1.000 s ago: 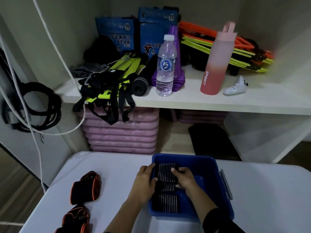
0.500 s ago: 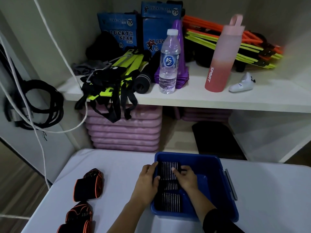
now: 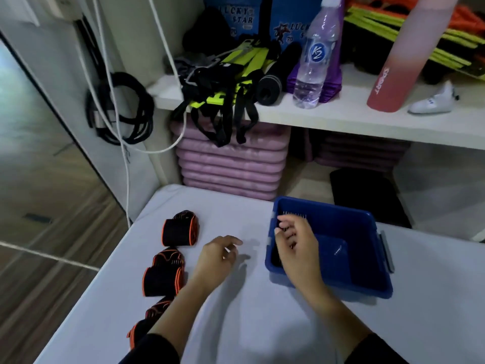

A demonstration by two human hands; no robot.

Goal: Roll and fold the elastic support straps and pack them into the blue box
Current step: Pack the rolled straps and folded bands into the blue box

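1. Both hands are holding nothing: the left hand (image 3: 217,254) is hovering over the white table (image 3: 262,324), fingers loosely curled, and the right hand (image 3: 296,245) is hanging relaxed over the left wall of the blue box (image 3: 341,222).
2. Three black-and-orange straps (image 3: 164,274) are lying in a row along the table's left side.
3. One packed strap (image 3: 294,213) is showing in the box's far left corner.
4. Farther back, a water bottle (image 3: 312,56) and a pink bottle (image 3: 393,72) are standing on a shelf (image 3: 341,119).

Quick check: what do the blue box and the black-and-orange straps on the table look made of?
The blue box: probably moulded plastic, smooth, with glints on its floor. The straps: likely elastic fabric, matt black with orange edging, bunched in soft layers.
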